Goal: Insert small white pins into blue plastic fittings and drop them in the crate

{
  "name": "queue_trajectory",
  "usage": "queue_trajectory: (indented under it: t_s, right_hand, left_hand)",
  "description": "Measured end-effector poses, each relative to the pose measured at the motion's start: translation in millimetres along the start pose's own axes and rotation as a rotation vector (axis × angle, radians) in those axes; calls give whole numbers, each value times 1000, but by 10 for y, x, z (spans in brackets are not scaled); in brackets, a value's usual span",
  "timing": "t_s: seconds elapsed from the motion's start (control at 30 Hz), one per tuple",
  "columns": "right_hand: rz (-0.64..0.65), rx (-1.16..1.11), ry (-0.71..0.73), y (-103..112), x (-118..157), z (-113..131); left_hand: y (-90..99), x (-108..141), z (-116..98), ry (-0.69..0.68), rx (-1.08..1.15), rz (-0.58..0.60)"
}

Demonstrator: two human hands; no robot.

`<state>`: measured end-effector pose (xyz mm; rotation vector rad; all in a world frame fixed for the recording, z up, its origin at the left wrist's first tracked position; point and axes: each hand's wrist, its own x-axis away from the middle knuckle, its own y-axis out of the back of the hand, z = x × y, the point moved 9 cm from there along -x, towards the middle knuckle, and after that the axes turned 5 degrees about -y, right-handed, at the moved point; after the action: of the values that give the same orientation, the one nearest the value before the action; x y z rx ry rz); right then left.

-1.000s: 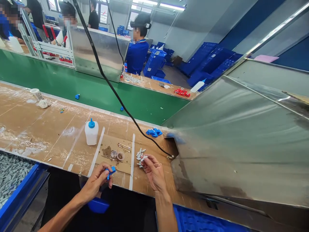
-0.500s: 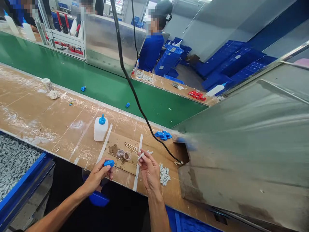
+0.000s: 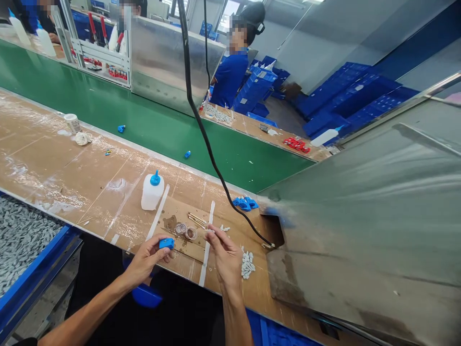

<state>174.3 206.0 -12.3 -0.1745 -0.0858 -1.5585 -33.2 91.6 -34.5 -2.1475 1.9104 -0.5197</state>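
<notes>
- The pile of small white plastic pieces (image 3: 247, 263) now lies on the right side of the white tape strip (image 3: 207, 245); in the frame 1.0 s ago it lay on the left side, next to the right hand.
- The left hand (image 3: 146, 259) is curled, and its thumb and fingers pinch a blue plastic part (image 3: 166, 243) above the counter's (image 3: 72, 178) front edge.
- The right hand (image 3: 226, 257) has its fingertips pressed together, and they pinch 1 thin white plastic piece (image 3: 210, 230), which points toward the blue plastic part.
- Between the 2 hands lies a cardboard sheet (image 3: 192, 250) with 2 small rolls of tape (image 3: 185, 232) and some thin brass pins (image 3: 197, 220).
- A glue bottle (image 3: 152, 192) stands on the counter, and a heap of blue parts (image 3: 245, 203) lies beyond the cardboard sheet.
</notes>
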Motion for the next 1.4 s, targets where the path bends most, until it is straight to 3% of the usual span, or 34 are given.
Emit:
queue_trajectory:
  t_s: [0.2,0.33,0.43,0.63,0.77,0.97,1.07,1.4]
  right_hand:
    - [110,389,272,-427,100,243]
    - [195,593,593,-697,229,463]
    - [213,640,728,-779,292,497]
    - [208,672,814,-801,301,381]
    - [179,645,782,-754,310,383]
    - [80,373,432,-495,305,386]
    - [76,253,334,-446,394,377]
    - [164,163,324,-619,705,477]
  left_hand:
    - [17,23,11,17,2,-28]
    - [32,47,-20,24,-1,-34]
    - [45,49,-24,29,5,-39]
    - [36,47,-14,30,12,-31]
    - [34,38,-29,23,6,-36]
    - [-30,-39,-37,-6,14,-28]
    - [-88,-72,0,-14,31,-12]
    - [-280,-66,-24,-9,99,55]
